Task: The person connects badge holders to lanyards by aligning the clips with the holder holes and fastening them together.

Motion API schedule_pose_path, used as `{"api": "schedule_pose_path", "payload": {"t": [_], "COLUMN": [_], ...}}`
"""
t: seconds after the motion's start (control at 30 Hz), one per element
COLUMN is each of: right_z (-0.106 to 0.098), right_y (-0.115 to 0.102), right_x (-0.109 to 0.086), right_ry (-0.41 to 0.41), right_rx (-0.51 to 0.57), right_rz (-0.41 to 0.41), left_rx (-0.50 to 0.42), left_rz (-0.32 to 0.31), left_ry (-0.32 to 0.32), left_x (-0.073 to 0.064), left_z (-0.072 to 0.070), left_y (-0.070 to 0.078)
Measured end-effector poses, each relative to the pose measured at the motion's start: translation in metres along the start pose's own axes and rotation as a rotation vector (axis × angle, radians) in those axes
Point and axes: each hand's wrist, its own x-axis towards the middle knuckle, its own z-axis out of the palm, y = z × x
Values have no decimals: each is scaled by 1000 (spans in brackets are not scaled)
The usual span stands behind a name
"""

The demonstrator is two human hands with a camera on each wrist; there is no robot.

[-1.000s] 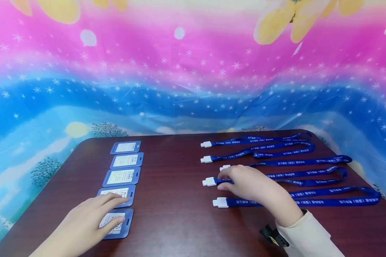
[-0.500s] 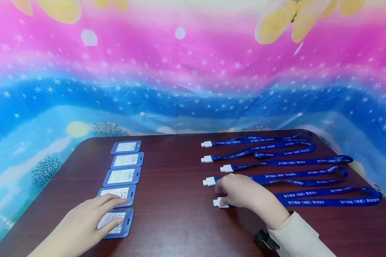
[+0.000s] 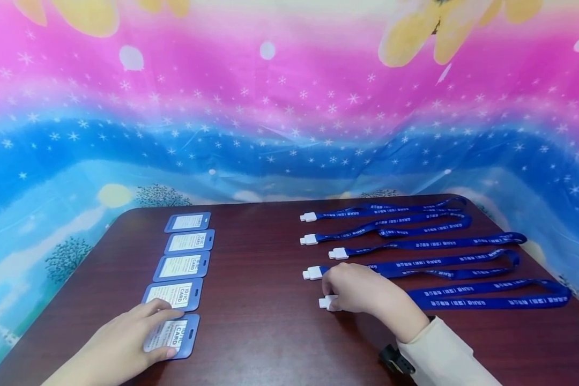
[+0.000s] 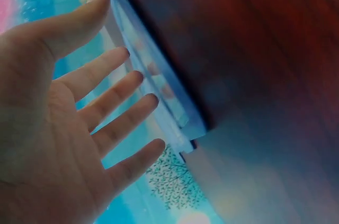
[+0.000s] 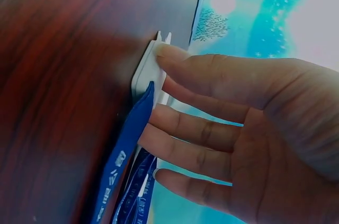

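In the head view, my left hand [image 3: 118, 340] lies over the nearest blue ID card holder [image 3: 186, 338]. Its thumb touches the near edge and its index fingertip is at the far edge. The left wrist view shows those fingers spread and fairly straight, fingertips right beside the holder [image 4: 194, 126]. On the right side, my right hand [image 3: 354, 289] pinches the white plastic clip [image 5: 145, 75] of the nearest blue lanyard [image 3: 487, 303], thumb on one edge and index finger partly hidden behind it. The clip lies at table level.
Several more card holders [image 3: 182, 265] run in a column up the left side. Several other lanyards [image 3: 415, 244] lie in rows on the right, white clips pointing left. The dark wooden table [image 3: 255, 279] has rounded far corners, with a colourful cloth [image 3: 270, 112] behind.
The right hand has moved from the second-nearest lanyard's clip down to the nearest one and taken hold of it. The left index finger has drawn back onto the nearest card holder.
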Motion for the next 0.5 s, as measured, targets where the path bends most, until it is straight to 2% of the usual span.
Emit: {"api": "schedule_pose_path", "payload": {"t": [0.13, 0.27, 0.4, 0.5], "right_z": [1, 1, 1, 1], "right_y": [-1, 0, 0, -1], "right_x": [1, 2, 1, 1], "right_ry": [-4, -3, 11, 19], "right_rx": [5, 15, 11, 5], "right_rz": [16, 15, 2, 0], "left_rx": [24, 23, 1, -2], "left_rz": [41, 37, 31, 63], "left_ry": [36, 26, -4, 2], "left_x": [0, 3, 9, 14], "left_z": [5, 6, 5, 4], "left_y": [0, 4, 15, 25]}}
